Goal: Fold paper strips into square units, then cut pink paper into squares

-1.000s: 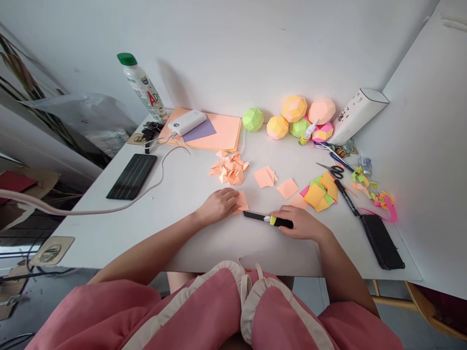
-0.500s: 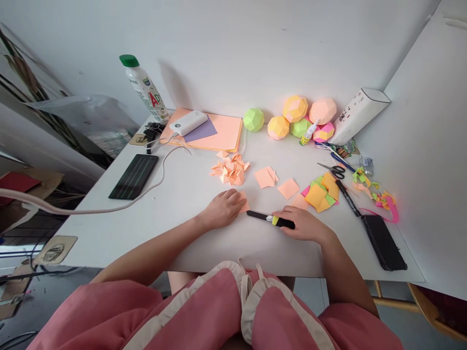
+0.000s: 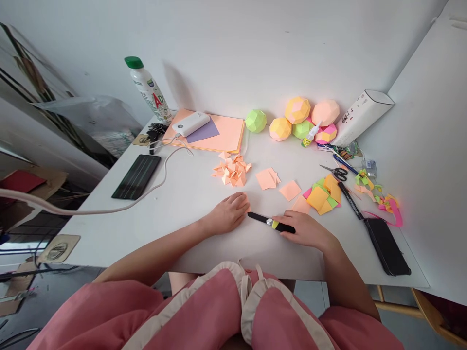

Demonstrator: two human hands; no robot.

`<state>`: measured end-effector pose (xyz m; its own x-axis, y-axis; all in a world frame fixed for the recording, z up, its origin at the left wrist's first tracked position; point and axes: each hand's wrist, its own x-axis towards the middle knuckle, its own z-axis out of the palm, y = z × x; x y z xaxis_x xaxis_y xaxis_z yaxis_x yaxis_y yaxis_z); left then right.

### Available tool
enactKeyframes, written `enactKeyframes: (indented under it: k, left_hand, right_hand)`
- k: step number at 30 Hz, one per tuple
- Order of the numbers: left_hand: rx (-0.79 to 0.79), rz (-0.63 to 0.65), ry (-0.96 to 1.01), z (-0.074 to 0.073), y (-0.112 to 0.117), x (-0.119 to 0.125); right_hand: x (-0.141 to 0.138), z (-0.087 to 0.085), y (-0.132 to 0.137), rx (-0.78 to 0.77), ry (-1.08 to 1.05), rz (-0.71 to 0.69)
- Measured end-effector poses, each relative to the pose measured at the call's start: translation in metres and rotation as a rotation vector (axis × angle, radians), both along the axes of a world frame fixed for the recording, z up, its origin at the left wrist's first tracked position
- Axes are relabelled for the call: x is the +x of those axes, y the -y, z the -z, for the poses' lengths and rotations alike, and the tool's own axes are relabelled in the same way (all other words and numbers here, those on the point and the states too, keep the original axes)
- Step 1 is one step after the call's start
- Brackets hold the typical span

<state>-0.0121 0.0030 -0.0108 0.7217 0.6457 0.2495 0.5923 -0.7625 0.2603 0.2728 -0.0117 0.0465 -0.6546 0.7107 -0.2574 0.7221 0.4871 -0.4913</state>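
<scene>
My left hand [image 3: 228, 212] lies on the white table [image 3: 189, 194] with its fingers pressed flat over a small peach paper square [image 3: 247, 202], most of which it hides. My right hand [image 3: 305, 228] is closed round a black utility knife [image 3: 270, 222] with a yellow slider. The knife's tip points left and sits right beside my left fingertips and the paper. A pile of folded peach paper pieces [image 3: 232, 171] lies just beyond my left hand. Loose peach squares [image 3: 267, 178] lie beyond the knife.
Coloured paper balls [image 3: 296, 118], a glue bottle [image 3: 310, 134] and a white box [image 3: 361, 117] stand at the back. Scissors [image 3: 334, 170], a pen [image 3: 349, 200], paper scraps and a black phone [image 3: 387, 246] lie right. A stack of sheets [image 3: 222, 133], a power bank [image 3: 190, 123], a bottle [image 3: 149, 90] and another phone [image 3: 136, 177] lie left.
My left hand has slid further over the peach square, so less of the paper shows. The knife has stayed at the paper's edge. The whole view has drifted slightly.
</scene>
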Motion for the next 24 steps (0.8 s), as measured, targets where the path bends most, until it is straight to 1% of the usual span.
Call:
enactKeyframes:
  k: [3,6,9,15,19,24]
  left_hand:
    - [0.003,0.044,-0.043,0.004,0.003,-0.004]
    - [0.011,0.057,-0.087,0.011,0.005,-0.007]
    - [0.016,0.082,-0.106,0.015,0.006,-0.008]
    - [0.01,0.104,-0.122,0.015,0.005,-0.009]
    - [-0.008,0.101,-0.174,0.014,0.004,-0.01]
    - [-0.011,0.101,-0.171,0.015,0.004,-0.009]
  right_hand:
    - [-0.004,0.0,0.003,-0.007,0.052,0.011]
    - [-0.009,0.001,0.006,0.01,0.054,0.014]
    - [-0.015,0.002,0.008,0.036,0.068,0.006]
    - [-0.023,-0.002,0.014,0.105,0.142,0.0]
    - [-0.019,-0.007,0.015,0.078,0.215,0.033]
    - [-0.018,-0.006,0.013,0.061,0.194,0.022]
